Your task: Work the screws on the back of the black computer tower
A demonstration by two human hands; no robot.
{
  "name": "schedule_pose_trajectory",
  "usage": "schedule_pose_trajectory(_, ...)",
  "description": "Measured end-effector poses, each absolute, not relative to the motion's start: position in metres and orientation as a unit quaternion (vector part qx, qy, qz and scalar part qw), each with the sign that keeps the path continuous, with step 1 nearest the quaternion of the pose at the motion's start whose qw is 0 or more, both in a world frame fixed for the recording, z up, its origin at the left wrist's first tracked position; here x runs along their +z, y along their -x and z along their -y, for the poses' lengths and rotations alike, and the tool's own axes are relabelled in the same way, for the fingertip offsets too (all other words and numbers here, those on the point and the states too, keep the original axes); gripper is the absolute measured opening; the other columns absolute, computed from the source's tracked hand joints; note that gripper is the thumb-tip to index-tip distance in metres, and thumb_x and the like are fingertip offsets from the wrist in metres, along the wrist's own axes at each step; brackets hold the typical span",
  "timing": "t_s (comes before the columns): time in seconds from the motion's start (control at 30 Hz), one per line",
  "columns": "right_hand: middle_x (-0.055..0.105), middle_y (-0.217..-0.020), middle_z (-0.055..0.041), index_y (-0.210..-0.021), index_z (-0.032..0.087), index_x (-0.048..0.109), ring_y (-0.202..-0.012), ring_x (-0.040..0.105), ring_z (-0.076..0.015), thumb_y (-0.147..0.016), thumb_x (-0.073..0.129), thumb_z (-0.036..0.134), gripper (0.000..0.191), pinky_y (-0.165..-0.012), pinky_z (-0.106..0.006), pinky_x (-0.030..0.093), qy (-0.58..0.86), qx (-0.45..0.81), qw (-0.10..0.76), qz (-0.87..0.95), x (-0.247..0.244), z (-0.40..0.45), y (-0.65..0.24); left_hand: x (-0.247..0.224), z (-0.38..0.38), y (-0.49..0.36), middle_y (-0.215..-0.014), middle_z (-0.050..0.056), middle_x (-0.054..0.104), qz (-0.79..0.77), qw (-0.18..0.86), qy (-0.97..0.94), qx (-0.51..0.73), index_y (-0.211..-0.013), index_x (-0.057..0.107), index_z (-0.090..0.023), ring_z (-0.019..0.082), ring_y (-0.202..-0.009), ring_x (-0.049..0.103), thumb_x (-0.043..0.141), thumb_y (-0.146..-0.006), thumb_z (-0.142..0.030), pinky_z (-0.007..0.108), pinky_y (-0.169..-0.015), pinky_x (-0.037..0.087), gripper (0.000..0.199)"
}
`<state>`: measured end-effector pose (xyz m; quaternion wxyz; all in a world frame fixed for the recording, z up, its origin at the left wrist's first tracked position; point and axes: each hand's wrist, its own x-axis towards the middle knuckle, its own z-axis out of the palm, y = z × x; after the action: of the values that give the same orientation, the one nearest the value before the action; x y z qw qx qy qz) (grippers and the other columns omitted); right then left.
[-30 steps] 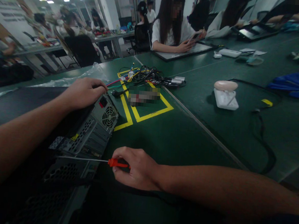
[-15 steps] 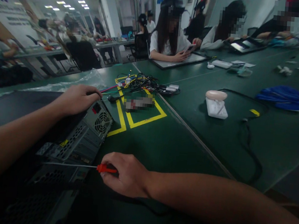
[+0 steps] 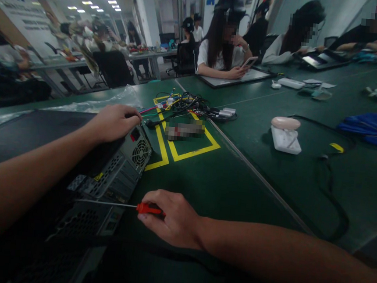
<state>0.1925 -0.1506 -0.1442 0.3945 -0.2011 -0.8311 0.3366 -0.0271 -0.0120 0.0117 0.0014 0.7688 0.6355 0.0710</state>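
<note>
A desktop computer case (image 3: 108,183) lies on the left of the table, its metal rear side with a round fan grille (image 3: 140,153) turned toward the right. My left hand (image 3: 117,122) grips the case's top edge near the grille, thumb on top and fingers curled over, partly hidden. In my right hand (image 3: 177,217) is a screwdriver (image 3: 145,208) with an orange-red handle, closed in the fingers. Its long thin shaft points left, across the case's back. The tip is lost in the dark area, so contact cannot be made out.
Beyond the case lie tangled cables (image 3: 191,104) and a blurred-out object (image 3: 184,131) inside yellow tape. Farther right are a white box with a pinkish lid (image 3: 285,134), a black cable (image 3: 331,189) and blue cloth (image 3: 371,128). Across the table sits a person (image 3: 226,48) holding a phone.
The whole scene has shifted slightly rightward as my head turned. Both hands keep their grips, with the screwdriver still pointing at the case. The person across has raised one hand toward their head.
</note>
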Motion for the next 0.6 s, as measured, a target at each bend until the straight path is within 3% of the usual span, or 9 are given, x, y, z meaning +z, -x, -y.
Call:
schedule_pose_trajectory(0.13, 0.075, -0.104, -0.0057, -0.122, 0.021, 0.064, -0.089, 0.070, -0.0173, -0.109, 0.062, 0.040, 0.023, -0.087, -0.029, 0.057, 0.198, 0.329, 0.422, 0.821, -0.1450, 0.1502, -0.1929, 0.0089, 0.0088, 0.0286, -0.113, 0.015, 0.082, -0.639, -0.001, -0.764, 0.089, -0.113, 0.084, -0.021, 0.036, -0.106, 0.072, 0.045, -0.089, -0.047, 0.046, -0.095, 0.054, 0.053)
schedule_pose_trajectory(0.6, 0.076, -0.102, -0.0082, -0.124, 0.017, 0.065, -0.085, 0.072, -0.0171, -0.110, 0.062, 0.038, 0.025, -0.083, -0.030, 0.061, 0.182, 0.329, 0.442, 0.814, -0.1436, 0.1514, -0.1945, 0.0090, 0.0107, 0.0270, -0.115, 0.013, 0.082, -0.642, 0.001, -0.762, 0.092, -0.118, 0.083, -0.022, 0.035, -0.108, 0.071, 0.043, -0.090, -0.045, 0.044, -0.098, 0.053, 0.054)
